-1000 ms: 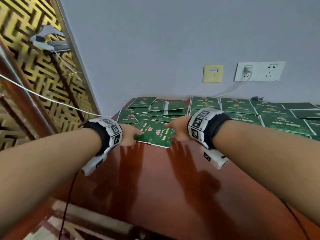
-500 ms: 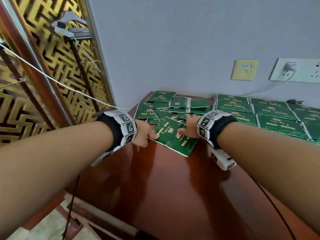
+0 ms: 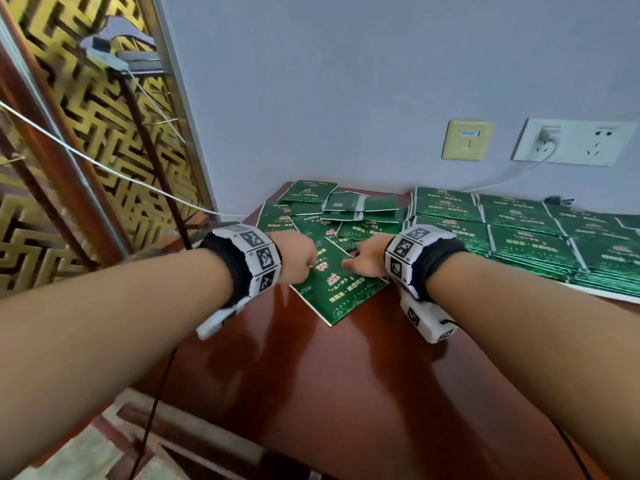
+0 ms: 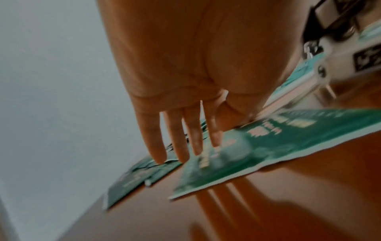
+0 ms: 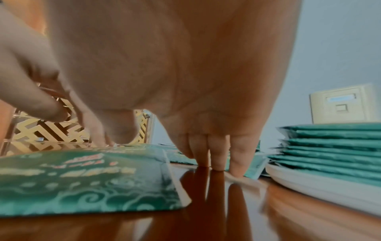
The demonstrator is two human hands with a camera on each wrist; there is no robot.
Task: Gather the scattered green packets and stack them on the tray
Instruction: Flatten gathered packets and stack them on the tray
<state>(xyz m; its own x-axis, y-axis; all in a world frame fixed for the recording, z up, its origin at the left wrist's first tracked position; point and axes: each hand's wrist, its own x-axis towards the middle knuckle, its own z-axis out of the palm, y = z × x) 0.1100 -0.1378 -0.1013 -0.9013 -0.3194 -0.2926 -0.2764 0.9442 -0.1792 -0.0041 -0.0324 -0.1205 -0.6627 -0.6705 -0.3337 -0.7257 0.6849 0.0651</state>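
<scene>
Both hands reach onto a polished wooden table [image 3: 346,393] where green packets lie. The left hand [image 3: 294,258] has its fingers [image 4: 181,138] straight and slightly spread, tips down on the near packet [image 3: 337,289] and the ones beside it; the thumb rests at that packet's edge. The right hand [image 3: 367,259] is also uncurled: three fingers [image 5: 216,156] stand close together with their tips on the table surface, just beside the packet's white border, while the forefinger and thumb hang relaxed above the packet without pinching it. Neither hand grips anything.

The near packet lies flat, skewed, between the two hands. Behind it a loose scatter of packets [image 3: 332,209] overlaps near the wall. To the right, stacked packets [image 5: 334,146] sit in layers on a white tray [image 5: 309,182], whose far end is cut off at the picture's edge.

From the head view the fingertips are hidden behind the wrists and their marker bands. Gold and red print on the packets is blurred and unreadable. A cream wall plate [image 3: 467,140] and a white socket [image 3: 575,142] with a plug are fixed above.
</scene>
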